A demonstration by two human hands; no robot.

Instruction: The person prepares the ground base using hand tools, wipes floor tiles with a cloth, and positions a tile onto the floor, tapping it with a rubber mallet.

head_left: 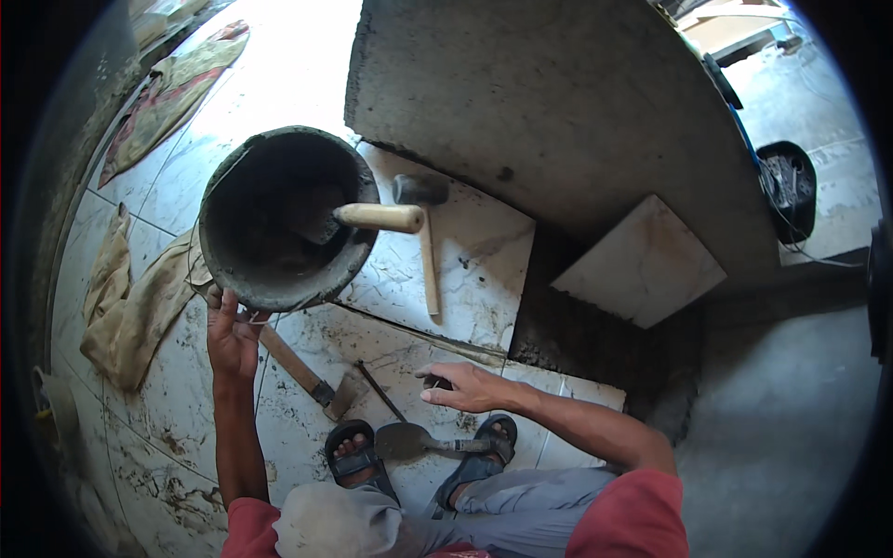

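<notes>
My left hand is closed at the near edge of a dark, mortar-stained bucket, where its thin wire handle runs. Tilted toward me, the bucket has a dim inside whose contents I cannot make out well. A trowel rests in it, its wooden handle sticking out past the right rim. My right hand hovers over the tiles, fingers loosely curled and apart from the thumb, holding nothing visible. Below it lie a thin metal rod and a grey-handled trowel. A wooden-handled tool with a flat metal head lies below the bucket.
A mallet lies on a marble-patterned tile. Beyond is a concrete slab with a loose tile against it, beside a dark untiled gap. Dirty cloths lie left; a black container stands far right.
</notes>
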